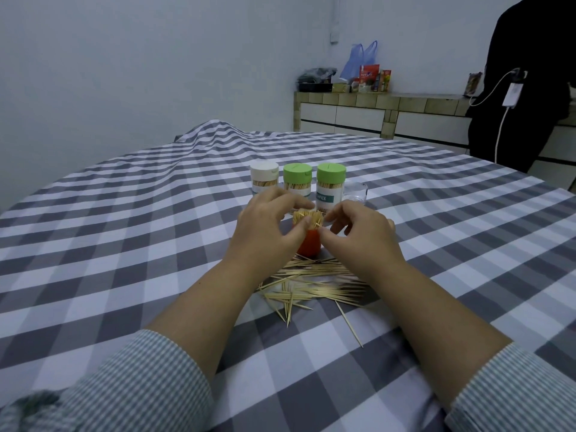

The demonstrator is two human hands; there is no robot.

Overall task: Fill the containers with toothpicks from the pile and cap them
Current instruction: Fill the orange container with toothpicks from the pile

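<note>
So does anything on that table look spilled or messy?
Yes: loose toothpicks lie scattered on the checked cloth near the red container, and one stray toothpick lies apart. It's the working pile. The cloth is rumpled at the far side.

Both forearms reach forward from striped grey sleeves pushed back below the elbows, bare from there to the wrists, and converge toward the middle of the view. The left hand [268, 226] is turned palm inward, its fingers curled and its thumb pressing against a bundle of toothpicks [307, 220], so the hand grips the bundle from its own side. The right hand [363, 235] faces it from the other side, knuckles up, with fingers bent and fingertips [331, 217] touching the same bundle, thumb tucked low beside the left thumb.
</note>
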